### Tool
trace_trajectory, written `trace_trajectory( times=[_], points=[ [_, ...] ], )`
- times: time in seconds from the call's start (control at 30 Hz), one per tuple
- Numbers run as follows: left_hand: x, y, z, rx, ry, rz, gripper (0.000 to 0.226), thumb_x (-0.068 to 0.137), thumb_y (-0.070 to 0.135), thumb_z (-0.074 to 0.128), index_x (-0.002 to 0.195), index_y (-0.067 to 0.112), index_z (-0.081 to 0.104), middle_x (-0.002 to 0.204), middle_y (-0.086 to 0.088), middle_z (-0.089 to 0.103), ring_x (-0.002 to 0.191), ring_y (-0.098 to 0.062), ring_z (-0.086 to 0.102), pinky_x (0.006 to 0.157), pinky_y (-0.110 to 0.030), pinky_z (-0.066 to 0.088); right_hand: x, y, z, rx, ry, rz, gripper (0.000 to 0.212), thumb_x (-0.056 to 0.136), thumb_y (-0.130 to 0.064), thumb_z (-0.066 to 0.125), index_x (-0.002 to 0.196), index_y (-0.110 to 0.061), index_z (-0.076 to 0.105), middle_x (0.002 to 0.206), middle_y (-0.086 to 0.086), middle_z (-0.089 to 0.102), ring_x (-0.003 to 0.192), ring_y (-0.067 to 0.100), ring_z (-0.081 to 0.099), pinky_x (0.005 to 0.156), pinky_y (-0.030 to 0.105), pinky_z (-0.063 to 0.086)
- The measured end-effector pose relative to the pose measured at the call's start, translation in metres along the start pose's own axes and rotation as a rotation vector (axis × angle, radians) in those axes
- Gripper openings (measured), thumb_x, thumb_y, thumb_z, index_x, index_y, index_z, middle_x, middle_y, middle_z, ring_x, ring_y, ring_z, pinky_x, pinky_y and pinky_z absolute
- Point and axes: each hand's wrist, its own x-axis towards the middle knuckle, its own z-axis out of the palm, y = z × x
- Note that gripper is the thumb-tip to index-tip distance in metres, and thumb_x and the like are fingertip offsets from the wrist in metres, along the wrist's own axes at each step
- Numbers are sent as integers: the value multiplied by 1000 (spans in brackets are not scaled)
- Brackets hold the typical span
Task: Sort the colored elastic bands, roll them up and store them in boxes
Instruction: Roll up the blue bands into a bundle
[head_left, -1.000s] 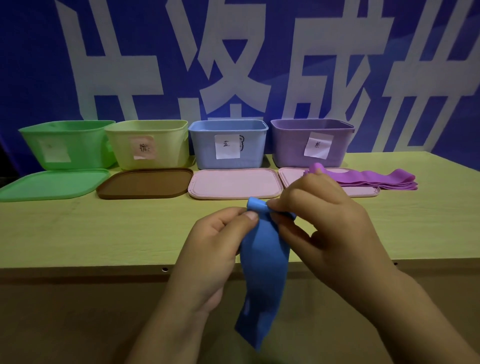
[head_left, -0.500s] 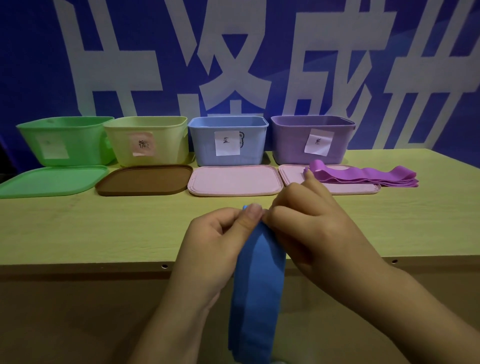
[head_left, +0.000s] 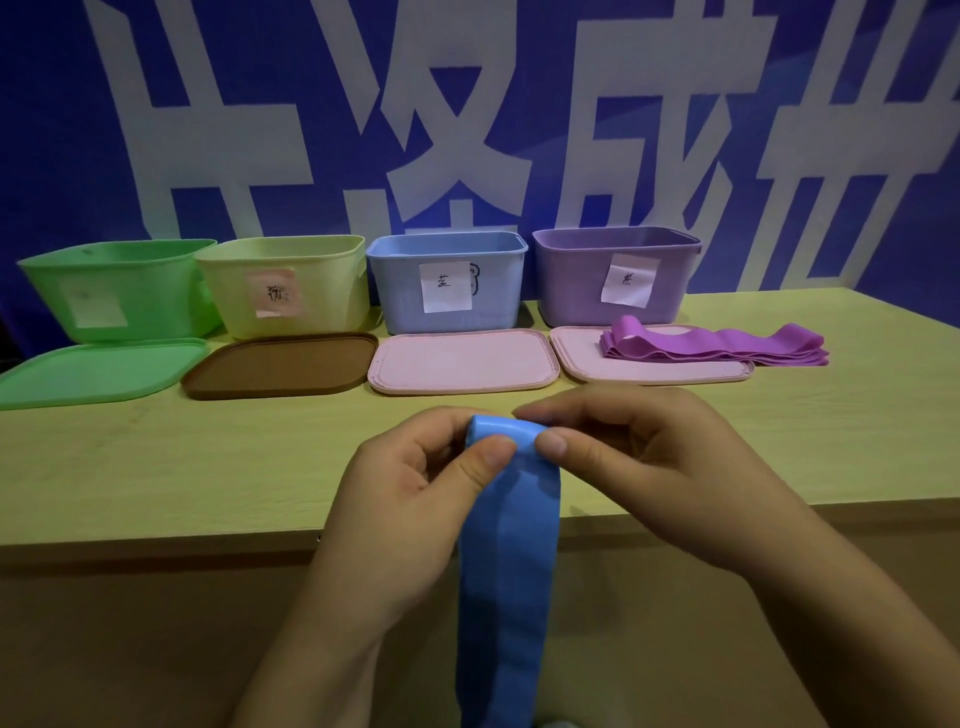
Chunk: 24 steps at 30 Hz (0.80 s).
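A blue elastic band (head_left: 506, 561) hangs down past the table's front edge, its top end curled over into a small roll. My left hand (head_left: 410, 493) pinches that top end with thumb and fingers from the left. My right hand (head_left: 639, 467) pinches it from the right. Purple bands (head_left: 717, 345) lie in a flat pile on the rightmost pink lid and the table. Four open boxes stand in a row at the back: green (head_left: 119, 288), yellow (head_left: 285, 283), blue (head_left: 447, 280) and purple (head_left: 618, 273).
Four lids lie in front of the boxes: green (head_left: 93, 371), brown (head_left: 280, 366), pink (head_left: 462, 361) and another pink one (head_left: 587, 353). The wooden table (head_left: 182, 467) ends in a front edge just below my hands. A blue banner with white characters fills the background.
My hands have shifted so that the curled top of the blue band now shows between them. The hanging strip has flattened and widened.
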Motion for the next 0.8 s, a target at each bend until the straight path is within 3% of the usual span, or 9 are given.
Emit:
trace_trajectory(
  times=[0.1,0.2,0.3,0.53,0.63,0.8],
  points=[
    [-1,-1,-1,-23,-11,30,19,68,32,58,85,29,68,79,14,72,78,0,67,60,-9,48,-1,-2,-1,-51,5,-39,35,74,-48,59,104,-31,68,94,-17,70,91,-1,63,81,20,52],
    [-1,-1,-2,-9,-23,41,19,68,31,59,85,34,67,81,18,71,81,2,66,62,-8,48,-1,1,2,-169,70,-158,26,81,-44,65,101,-26,69,90,-17,67,89,1,61,80,19,49],
    [0,-1,-1,15,-6,42,20,66,30,60,84,38,66,83,21,71,84,3,66,67,-8,49,-1,5,5,-231,149,-241,26,81,-40,54,98,-26,68,88,-16,65,86,2,58,79,18,48],
    [11,-11,-2,-159,-7,-82,46,55,24,69,100,30,66,93,13,74,92,-2,68,76,-15,53,2,10,6,-272,243,-298,25,82,-35,52,95,-20,67,87,-14,63,84,4,56,77,20,47],
    [13,-13,-1,-163,-65,-85,38,57,22,68,95,29,70,91,12,74,91,-2,68,73,-12,51,2,11,6,-257,249,-297,25,82,-36,52,95,-20,66,87,-14,63,85,5,56,76,21,47],
    [16,-18,2,-123,-116,-155,20,61,34,65,78,35,76,88,7,75,89,-5,68,77,-18,54,3,9,6,-303,282,-341,27,83,-34,51,96,-16,66,89,-12,62,87,5,55,77,12,46]
  ],
)
